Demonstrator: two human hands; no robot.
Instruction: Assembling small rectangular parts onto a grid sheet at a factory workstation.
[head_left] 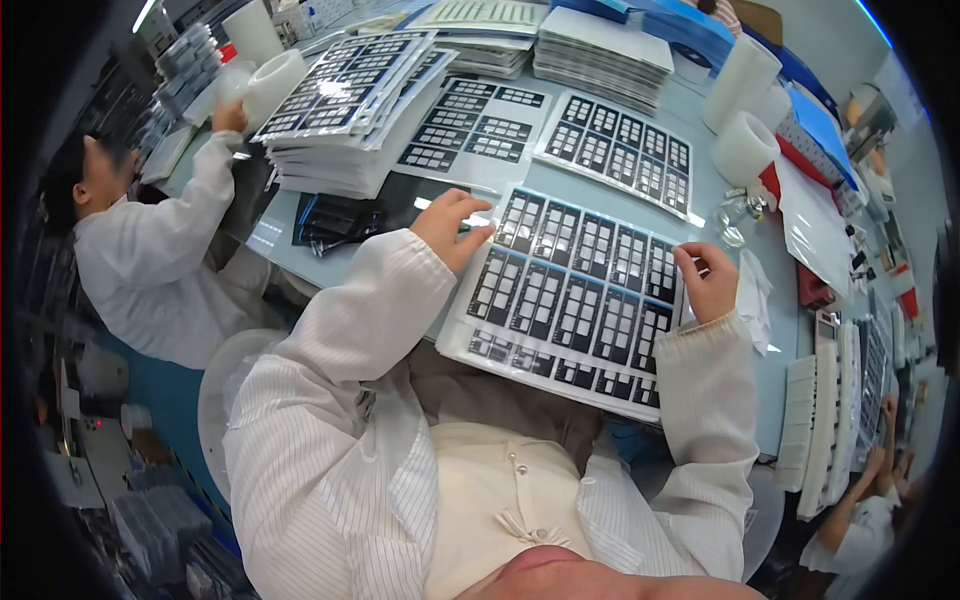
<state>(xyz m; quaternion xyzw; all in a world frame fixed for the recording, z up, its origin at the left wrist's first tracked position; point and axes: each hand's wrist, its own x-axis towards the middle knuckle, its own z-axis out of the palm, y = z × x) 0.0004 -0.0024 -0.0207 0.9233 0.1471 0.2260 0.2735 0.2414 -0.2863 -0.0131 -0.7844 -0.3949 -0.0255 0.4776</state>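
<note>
In front of me lies a stack of sheets printed with rows of black-and-white panels (570,285), its near edge reaching past the table edge. My left hand (452,228) is at the upper left corner of the top sheet, thumb and fingers apart. At the right edge, my right hand (710,282) has its fingers curled in, thumb and forefinger pinched on the sheet's edge. Beyond the stack lie another panel sheet (618,150) and a sheet with some blank places (470,130). Black strips (338,220) lie left of my left hand.
A tall stack of printed sheets (340,110) stands at the left, white sheets (600,55) at the back. Rolls of clear film (745,145) and a small glass bottle (738,215) are at the right. A co-worker in white (150,260) sits to my left.
</note>
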